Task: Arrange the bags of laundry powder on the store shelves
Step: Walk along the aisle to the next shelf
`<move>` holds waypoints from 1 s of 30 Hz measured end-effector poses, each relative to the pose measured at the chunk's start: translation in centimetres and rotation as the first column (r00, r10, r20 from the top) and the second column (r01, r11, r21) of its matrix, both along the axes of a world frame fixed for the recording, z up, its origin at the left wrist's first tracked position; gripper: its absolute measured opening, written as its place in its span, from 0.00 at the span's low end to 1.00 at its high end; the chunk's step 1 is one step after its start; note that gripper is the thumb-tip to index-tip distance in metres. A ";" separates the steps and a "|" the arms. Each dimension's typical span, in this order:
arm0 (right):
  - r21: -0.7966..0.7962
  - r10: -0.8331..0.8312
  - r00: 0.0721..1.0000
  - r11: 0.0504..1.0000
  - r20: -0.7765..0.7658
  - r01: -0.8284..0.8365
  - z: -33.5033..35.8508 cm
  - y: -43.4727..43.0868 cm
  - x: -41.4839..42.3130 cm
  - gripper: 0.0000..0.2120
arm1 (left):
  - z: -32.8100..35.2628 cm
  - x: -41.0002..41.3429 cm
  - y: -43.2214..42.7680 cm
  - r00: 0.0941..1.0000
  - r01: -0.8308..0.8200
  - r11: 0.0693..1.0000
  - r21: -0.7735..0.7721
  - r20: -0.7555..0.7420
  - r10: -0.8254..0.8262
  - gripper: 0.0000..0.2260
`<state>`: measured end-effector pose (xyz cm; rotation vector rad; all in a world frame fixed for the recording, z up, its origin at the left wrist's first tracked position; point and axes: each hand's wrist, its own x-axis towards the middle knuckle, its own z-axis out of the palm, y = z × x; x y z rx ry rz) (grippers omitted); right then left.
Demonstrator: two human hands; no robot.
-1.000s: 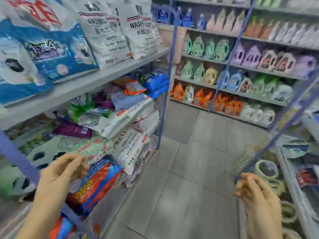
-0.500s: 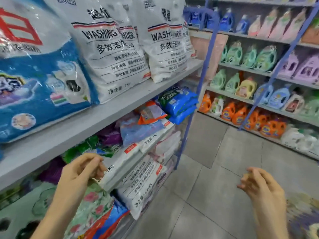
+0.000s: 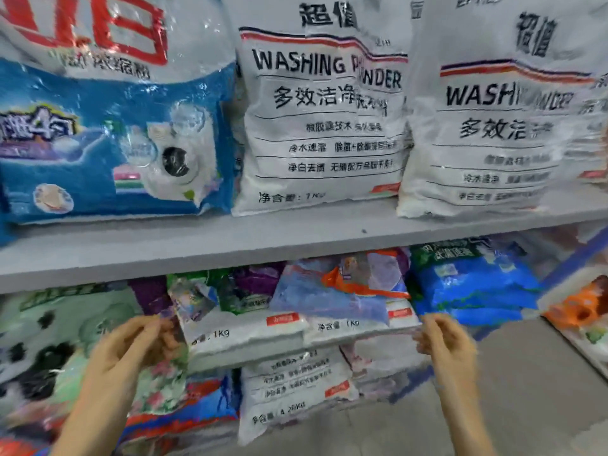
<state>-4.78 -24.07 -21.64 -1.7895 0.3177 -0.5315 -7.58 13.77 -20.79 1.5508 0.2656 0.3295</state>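
On the grey upper shelf [image 3: 230, 248] stand two white "WASHING POWDER" bags [image 3: 322, 120] [image 3: 493, 126] and a large blue and white bag [image 3: 108, 126] at the left. Below it lie flat white 1 kg bags [image 3: 250, 334], a pale blue bag with an orange pouch [image 3: 342, 291], and blue bags [image 3: 473, 284] at the right. My left hand [image 3: 131, 350] hovers with loosely curled fingers in front of the left end of the flat white bags. My right hand [image 3: 444, 340] is raised at their right end, fingers loosely bent. Neither hand holds anything.
Green floral bags [image 3: 65, 330] fill the lower left. A bigger white bag [image 3: 296, 390] and red and blue bags [image 3: 184, 409] lie on the lowest level. A blue upright post [image 3: 572, 258] and orange bottles [image 3: 582, 307] are at the right edge. Grey floor tiles [image 3: 526, 390] are lower right.
The view has swung left and closer to the shelves; the aisle and bottle shelves have slid out of sight. Both hands have risen toward the middle shelf, still holding nothing.
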 end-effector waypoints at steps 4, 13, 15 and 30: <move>-0.449 0.160 0.986 0.878 -0.055 -0.168 -0.9 1.1 5.1 0.08 | 0.0 -2.1 -1.5 0.994 -0.105 0.994 -0.017 -0.002 0.105 0.11; -0.854 0.316 0.942 0.454 -0.114 -0.255 -3.2 3.4 12.4 0.32 | 0.6 -4.2 -2.0 0.979 -0.203 0.979 0.015 -0.032 0.203 0.12; -0.843 0.312 0.948 0.491 -0.068 -0.222 -3.6 3.2 12.7 0.25 | 0.8 -4.5 -2.1 0.979 -0.198 0.980 0.021 -0.038 0.199 0.12; 0.373 0.212 0.975 0.902 0.060 -0.219 2.8 -1.9 6.6 0.13 | 1.8 -2.5 -7.4 0.983 0.174 0.983 0.050 -0.076 -0.170 0.09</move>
